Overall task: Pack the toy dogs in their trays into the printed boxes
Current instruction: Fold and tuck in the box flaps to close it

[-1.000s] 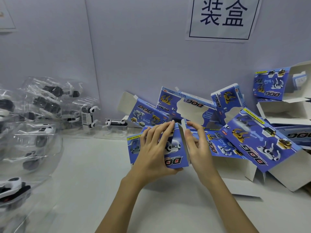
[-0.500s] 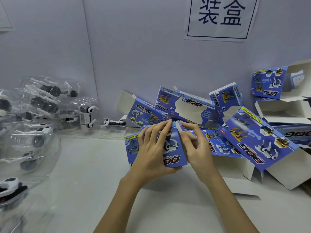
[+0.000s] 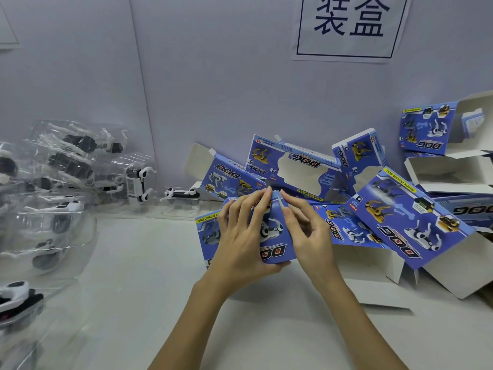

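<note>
1. A white paper sign (image 3: 349,26) on the wall carries two large dark Chinese characters, 装盒, inside a thin rectangular frame.
2. The blue printed box (image 3: 272,233) held at the middle of the white table (image 3: 149,289) shows "DOG" in red-and-black letters, upside down from this view, a picture of a white toy dog, and a yellow strip reading "FUNNY MOVING DOG".
3. The pile of printed boxes (image 3: 410,222) to the right and behind bears the same "DOG" wording, yellow and white dog pictures, and small "TOP" marks; many lie with white flaps open.
4. The left hand (image 3: 240,239) grasps the held box, fingers spread over its front face and thumb curled under the lower edge.
5. The right hand (image 3: 306,231) has its fingers bent, fingertips pressing the box's right end flap at the top corner.
6. Toy dogs in clear plastic trays (image 3: 64,177) are heaped along the table's left side, well apart from the held box.
</note>
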`<state>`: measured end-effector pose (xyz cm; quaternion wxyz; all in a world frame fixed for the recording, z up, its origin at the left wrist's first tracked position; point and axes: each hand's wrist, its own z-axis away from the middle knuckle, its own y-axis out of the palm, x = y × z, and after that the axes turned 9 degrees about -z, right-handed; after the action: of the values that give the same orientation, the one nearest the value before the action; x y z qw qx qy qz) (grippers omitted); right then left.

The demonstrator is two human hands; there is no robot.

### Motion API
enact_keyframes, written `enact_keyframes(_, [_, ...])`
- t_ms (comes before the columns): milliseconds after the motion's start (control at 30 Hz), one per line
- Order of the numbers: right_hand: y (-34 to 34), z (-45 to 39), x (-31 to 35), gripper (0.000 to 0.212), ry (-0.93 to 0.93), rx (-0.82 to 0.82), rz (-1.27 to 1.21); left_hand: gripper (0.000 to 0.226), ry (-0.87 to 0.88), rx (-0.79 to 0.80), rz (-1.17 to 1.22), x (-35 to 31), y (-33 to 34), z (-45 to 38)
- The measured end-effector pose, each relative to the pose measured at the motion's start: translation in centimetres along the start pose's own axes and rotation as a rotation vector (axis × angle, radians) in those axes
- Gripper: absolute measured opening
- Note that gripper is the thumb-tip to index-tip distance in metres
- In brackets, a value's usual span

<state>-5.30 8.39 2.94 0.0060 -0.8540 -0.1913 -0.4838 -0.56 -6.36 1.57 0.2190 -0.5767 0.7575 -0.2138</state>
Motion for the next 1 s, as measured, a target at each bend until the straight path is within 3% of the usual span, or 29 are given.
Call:
enact_keyframes(167, [0.5, 0.3, -0.3, 0.038, -0.023, 0.025, 0.113, 0.119, -0.029, -0.021, -0.005, 0.0, 0.3, 0.0])
enact_keyframes(267, [0.4, 0.2, -0.1, 0.044, 0.026, 0.208, 0.146, 0.116, -0.073, -0.032, 0.015, 0.2, 0.0, -0.1])
enact_keyframes(367, [-0.3, 0.2, 0.3, 0.052, 0.063, 0.315, 0.008, 0.116, -0.109, -0.037, 0.044, 0.4, -0.6, -0.3])
enact_keyframes(467, [-0.4, 0.2, 0.6, 0.041, -0.003, 0.204, -0.145, 0.12, -0.201, -0.063, 0.102, 0.6, -1.2, -0.5])
enact_keyframes(600, [0.6, 0.6, 0.3, 0.018, -0.071, 0.014, -0.124, 0.124, -0.302, -0.061, 0.168, -0.2, -1.4, -0.7])
enact_keyframes(867, [0.8, 0.9, 0.5, 0.028, -0.101, -0.003, -0.074, 0.124, -0.381, -0.098, 0.177, -0.9, -1.0, -0.8])
enact_keyframes(1000, [0.9, 0.9, 0.7, 0.031, -0.068, -0.007, -0.119, 0.107, -0.336, -0.144, 0.177, -1.1, -0.8, -0.7])
